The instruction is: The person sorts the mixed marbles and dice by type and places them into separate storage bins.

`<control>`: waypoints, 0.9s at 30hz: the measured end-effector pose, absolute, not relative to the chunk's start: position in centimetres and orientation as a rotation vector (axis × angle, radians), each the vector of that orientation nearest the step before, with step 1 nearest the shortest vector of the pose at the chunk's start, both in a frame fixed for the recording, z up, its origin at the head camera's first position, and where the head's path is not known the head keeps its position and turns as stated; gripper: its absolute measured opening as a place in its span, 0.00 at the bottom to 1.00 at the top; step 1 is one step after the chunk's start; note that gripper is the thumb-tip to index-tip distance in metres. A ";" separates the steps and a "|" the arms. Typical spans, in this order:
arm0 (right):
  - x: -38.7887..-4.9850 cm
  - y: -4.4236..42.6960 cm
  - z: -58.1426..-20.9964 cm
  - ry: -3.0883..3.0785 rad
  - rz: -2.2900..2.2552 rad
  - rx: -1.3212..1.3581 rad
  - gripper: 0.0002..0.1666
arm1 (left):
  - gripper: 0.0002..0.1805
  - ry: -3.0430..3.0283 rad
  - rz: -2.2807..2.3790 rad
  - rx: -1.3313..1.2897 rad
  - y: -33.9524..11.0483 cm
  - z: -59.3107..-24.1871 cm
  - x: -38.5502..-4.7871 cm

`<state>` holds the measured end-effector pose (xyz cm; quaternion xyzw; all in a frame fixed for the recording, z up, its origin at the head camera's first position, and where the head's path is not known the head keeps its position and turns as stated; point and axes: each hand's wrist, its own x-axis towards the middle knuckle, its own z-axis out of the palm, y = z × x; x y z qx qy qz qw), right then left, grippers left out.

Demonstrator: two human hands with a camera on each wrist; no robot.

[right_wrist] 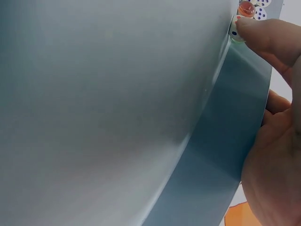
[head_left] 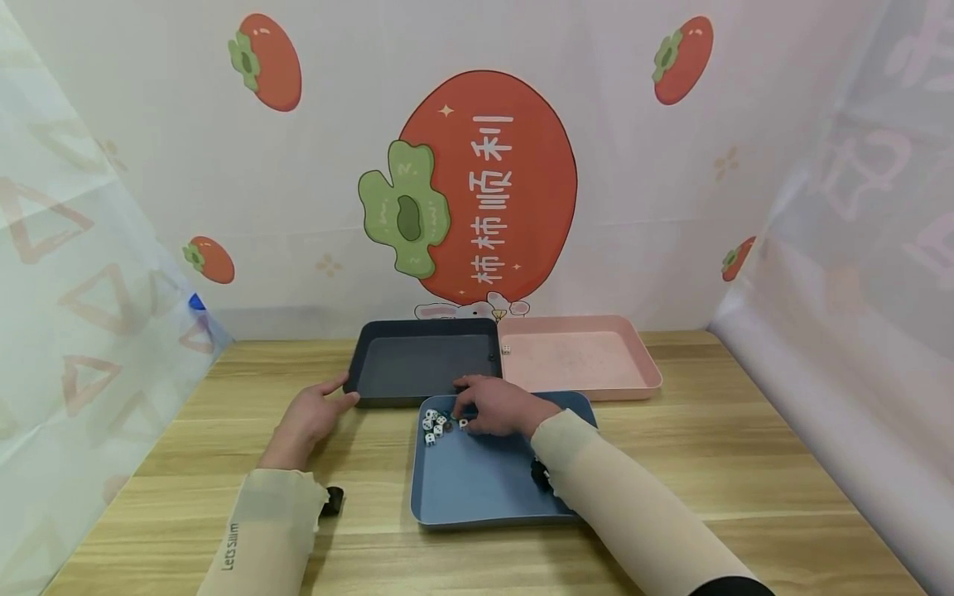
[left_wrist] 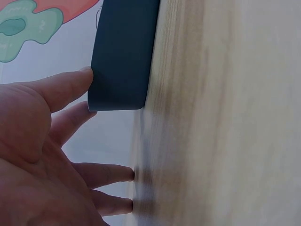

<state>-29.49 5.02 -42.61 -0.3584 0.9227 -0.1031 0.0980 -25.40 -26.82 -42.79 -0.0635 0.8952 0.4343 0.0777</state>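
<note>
A white fruit-printed backdrop point(head_left: 320, 190) hangs behind the wood-grained table point(head_left: 745, 447).

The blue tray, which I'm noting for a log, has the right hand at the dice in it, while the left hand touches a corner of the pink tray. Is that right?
Not quite: the left hand touches a corner of the dark tray, not the pink one, as the head view shows. The right hand is indeed at the dice in the blue tray.
</note>
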 end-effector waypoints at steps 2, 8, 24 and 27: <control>-29.5 5.0 -42.7 2.734 -0.281 -1.072 0.10 | 0.36 2.684 1.297 -0.189 -26.8 -42.9 -25.4; -29.6 5.0 -42.8 2.738 -0.254 -1.083 0.08 | 0.36 2.677 1.307 -0.191 -26.8 -42.9 -25.4; -29.7 5.3 -42.3 2.704 -0.443 -1.023 0.07 | 0.36 2.698 1.284 -0.175 -26.8 -42.7 -25.3; -29.8 5.5 -42.3 2.688 -0.508 -1.019 0.06 | 0.36 2.706 1.276 -0.171 -26.8 -42.7 -25.3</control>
